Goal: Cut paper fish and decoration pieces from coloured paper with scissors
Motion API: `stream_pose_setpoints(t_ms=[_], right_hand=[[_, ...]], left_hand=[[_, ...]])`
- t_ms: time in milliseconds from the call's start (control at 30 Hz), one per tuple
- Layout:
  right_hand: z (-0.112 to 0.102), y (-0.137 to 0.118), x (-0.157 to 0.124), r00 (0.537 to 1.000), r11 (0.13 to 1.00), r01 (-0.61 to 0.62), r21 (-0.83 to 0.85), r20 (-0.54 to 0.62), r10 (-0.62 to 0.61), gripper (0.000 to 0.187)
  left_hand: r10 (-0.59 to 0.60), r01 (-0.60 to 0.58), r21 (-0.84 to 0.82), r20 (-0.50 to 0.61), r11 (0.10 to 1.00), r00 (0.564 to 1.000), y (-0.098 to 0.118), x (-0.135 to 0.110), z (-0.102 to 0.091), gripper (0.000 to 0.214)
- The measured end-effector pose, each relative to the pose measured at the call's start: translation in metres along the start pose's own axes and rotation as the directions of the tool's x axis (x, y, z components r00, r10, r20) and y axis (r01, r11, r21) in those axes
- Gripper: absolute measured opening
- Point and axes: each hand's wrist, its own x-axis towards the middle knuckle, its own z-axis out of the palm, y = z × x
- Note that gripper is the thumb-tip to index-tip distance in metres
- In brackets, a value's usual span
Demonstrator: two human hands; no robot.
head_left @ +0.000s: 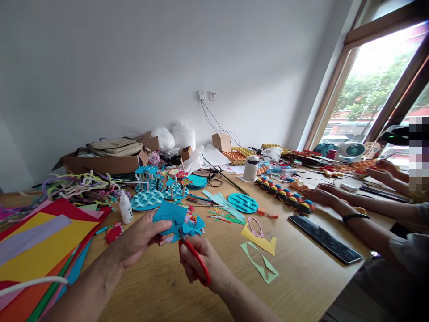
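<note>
Between the thumb and fingers of my left hand [147,239] is a piece of blue paper [171,213], held above the table. My right hand [197,257] grips red-handled scissors [201,263], fingers wrapped about the handles. The scissor blades point up at the lower edge of the blue paper; whether they are apart is too small to tell. Behind the paper lies a heap of blue and coloured paper scraps [194,224]. A white glue bottle [126,207] stands upright left of the paper, with a red paper cutout [114,233] near it.
Coloured paper sheets [43,241] spread at the left. Right of my hands are a green paper offcut [259,263], a yellow offcut [259,241], a blue disc [241,203] and a black phone [324,239]. Another person's hands [323,197] touch a painted egg-carton strip [284,195].
</note>
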Motion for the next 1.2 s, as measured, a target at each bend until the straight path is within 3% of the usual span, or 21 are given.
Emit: stream_pose_setpoints(t_ms=[533, 1200], right_hand=[[-0.005, 0.004, -0.002, 0.994, 0.997, 0.077, -0.007, 0.083, -0.076, 0.049], [-0.001, 0.0, -0.004, 0.995, 0.997, 0.018, -0.081, 0.095, -0.011, 0.053]], left_hand=[[-0.073, 0.073, 0.035, 0.008, 0.997, 0.997, 0.003, -0.002, -0.002, 0.011], [-0.132, 0.132, -0.001, 0.041, 0.991, 0.99, 0.005, -0.004, -0.012, 0.013]])
